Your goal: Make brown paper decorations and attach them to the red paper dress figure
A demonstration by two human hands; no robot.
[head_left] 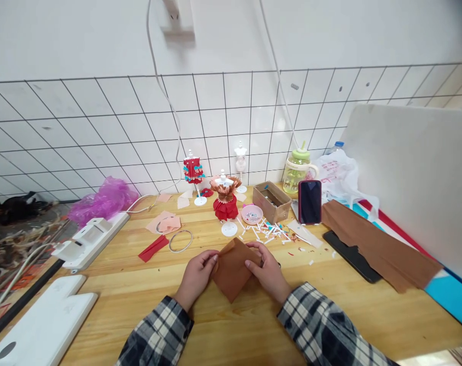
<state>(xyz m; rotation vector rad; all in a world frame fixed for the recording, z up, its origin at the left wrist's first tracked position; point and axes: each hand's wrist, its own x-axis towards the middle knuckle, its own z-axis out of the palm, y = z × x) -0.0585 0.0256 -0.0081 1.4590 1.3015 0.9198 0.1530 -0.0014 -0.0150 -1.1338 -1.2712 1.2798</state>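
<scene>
A folded square of brown paper (pixel 233 269) lies on the wooden table (pixel 147 284) right in front of me. My left hand (pixel 196 277) pinches its left edge and my right hand (pixel 268 269) presses and grips its right edge. Just beyond the paper stands a small white mannequin stand wearing a red and brown paper dress (pixel 225 203). Both my sleeves are plaid.
Behind are two more mannequin stands (pixel 194 173), a pink dish (pixel 252 213), a cardboard box (pixel 271 201), paper scraps (pixel 271 231), an upright phone (pixel 309 202), a green-lidded jar (pixel 296 170). Brown paper sheets (pixel 376 244) lie right; a power strip (pixel 88 239) and metal ring (pixel 180 240) left.
</scene>
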